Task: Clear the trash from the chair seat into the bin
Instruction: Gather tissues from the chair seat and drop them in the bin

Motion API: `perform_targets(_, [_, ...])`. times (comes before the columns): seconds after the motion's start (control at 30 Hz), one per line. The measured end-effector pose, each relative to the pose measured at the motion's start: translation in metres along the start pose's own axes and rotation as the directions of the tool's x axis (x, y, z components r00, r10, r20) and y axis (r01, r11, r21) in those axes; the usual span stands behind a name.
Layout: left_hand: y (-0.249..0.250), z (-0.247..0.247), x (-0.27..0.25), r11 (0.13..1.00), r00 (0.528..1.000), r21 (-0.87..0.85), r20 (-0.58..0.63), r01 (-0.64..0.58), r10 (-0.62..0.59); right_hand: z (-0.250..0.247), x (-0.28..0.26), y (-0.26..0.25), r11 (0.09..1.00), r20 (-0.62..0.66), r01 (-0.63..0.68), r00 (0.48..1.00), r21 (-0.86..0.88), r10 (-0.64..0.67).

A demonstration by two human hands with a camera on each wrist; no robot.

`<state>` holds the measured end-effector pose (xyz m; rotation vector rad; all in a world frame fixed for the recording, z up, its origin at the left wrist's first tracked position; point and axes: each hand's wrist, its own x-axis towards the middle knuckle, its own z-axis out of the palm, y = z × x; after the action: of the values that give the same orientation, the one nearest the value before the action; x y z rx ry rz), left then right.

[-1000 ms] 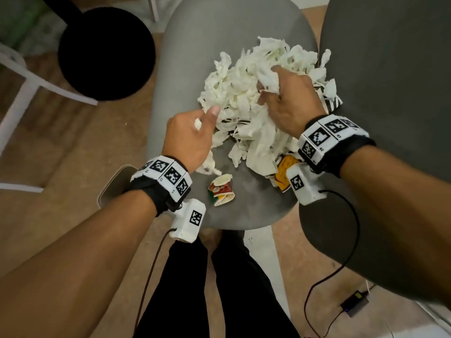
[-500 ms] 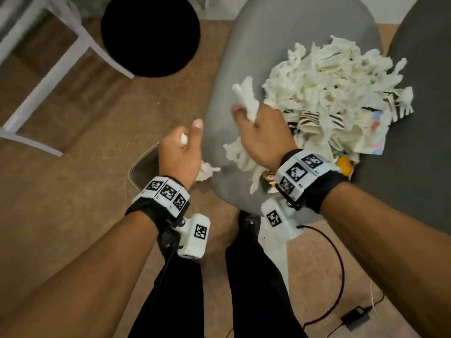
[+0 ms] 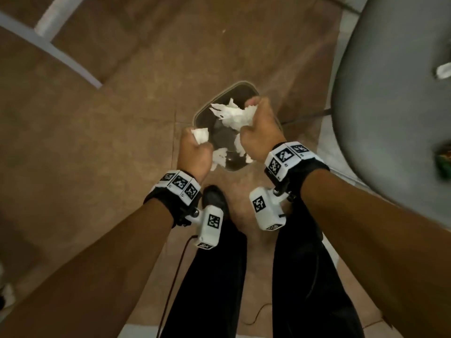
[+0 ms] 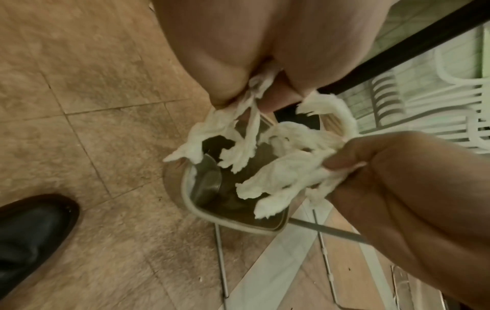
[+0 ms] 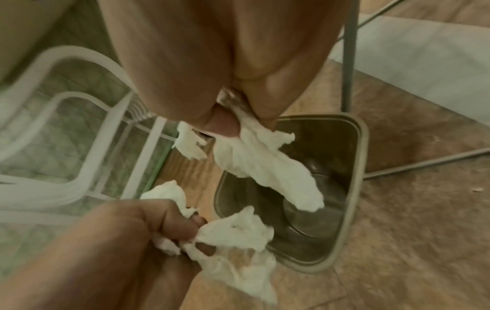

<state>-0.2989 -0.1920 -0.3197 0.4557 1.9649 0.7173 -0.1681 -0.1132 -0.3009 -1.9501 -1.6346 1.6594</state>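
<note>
My left hand (image 3: 192,137) grips a small wad of white torn paper (image 3: 200,135) over the near-left rim of the floor bin (image 3: 241,82). My right hand (image 3: 253,106) grips a bigger bunch of white paper (image 3: 234,115) above the bin's mouth. In the left wrist view the left hand's paper (image 4: 225,130) hangs from its fingers over the bin (image 4: 185,188). The right wrist view shows the right hand's paper (image 5: 265,163) dangling above the bin (image 5: 363,146). The grey chair seat (image 3: 390,93) is at the right edge, with a white scrap (image 3: 444,70) and a coloured wrapper (image 3: 443,163) on it.
A white frame (image 3: 48,47) crosses the tiled floor at upper left. My black shoe (image 3: 214,198) stands just near of the bin. A thin metal chair leg (image 5: 347,63) rises beside the bin, and a white plastic chair (image 5: 66,104) stands behind it.
Both hands have left the paper pile on the seat and swung left and down over the bin, each carrying paper. The view has turned to the floor.
</note>
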Motion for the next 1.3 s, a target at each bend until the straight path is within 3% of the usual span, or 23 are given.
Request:
perform_targets(0.17, [-0.029,0.017,0.01,1.0,0.998,0.015,0.056,0.014,-0.015,0.008,0.023,0.042,0.983,0.154,-0.046,0.985,-0.175,0.074])
perform_targets(0.33, [-0.02,0.024,0.021,0.998,0.999,0.04,0.034,-0.044,0.043,0.002,0.024,0.053,0.993,0.199,-0.102,0.974,-0.059,0.111])
perform_targets(0.5, [0.004,0.026,0.03,0.998,0.967,-0.019,0.249,0.062,-0.056,-0.02,0.017,0.036,0.998,0.204,-0.028,0.978,-0.062,0.04])
perform_targets(0.63, [0.02,0.018,0.034,0.953,0.971,0.295,0.241,-0.074,0.001,-0.056,0.001,0.001,0.985,0.173,0.08,0.984,-0.155,-0.053])
perform_targets(0.73, [0.075,0.017,0.017,0.917,0.987,0.384,0.155,-0.109,0.052,-0.086,-0.01,-0.02,0.989,0.144,0.132,0.982,-0.067,-0.122])
perform_targets(0.8, [0.12,0.025,0.002,0.876,0.975,0.433,0.154,-0.21,0.157,-0.112,-0.018,-0.033,0.986,0.125,0.167,0.978,0.028,-0.169])
perform_targets(0.93, [0.21,0.071,-0.029,0.728,0.881,0.498,0.31,-0.472,0.359,-0.187,-0.041,-0.052,0.968,-0.057,0.237,0.971,0.081,-0.233])
perform_targets(1.1, [0.303,0.168,-0.067,0.521,0.685,0.451,0.55,-0.725,0.477,-0.304,-0.057,-0.032,0.969,-0.287,0.218,0.941,0.113,-0.178])
perform_targets(1.3, [0.38,0.297,-0.084,0.263,0.496,0.421,0.75,-0.868,0.437,-0.431,-0.068,0.021,0.99,-0.477,0.128,0.875,0.065,-0.082])
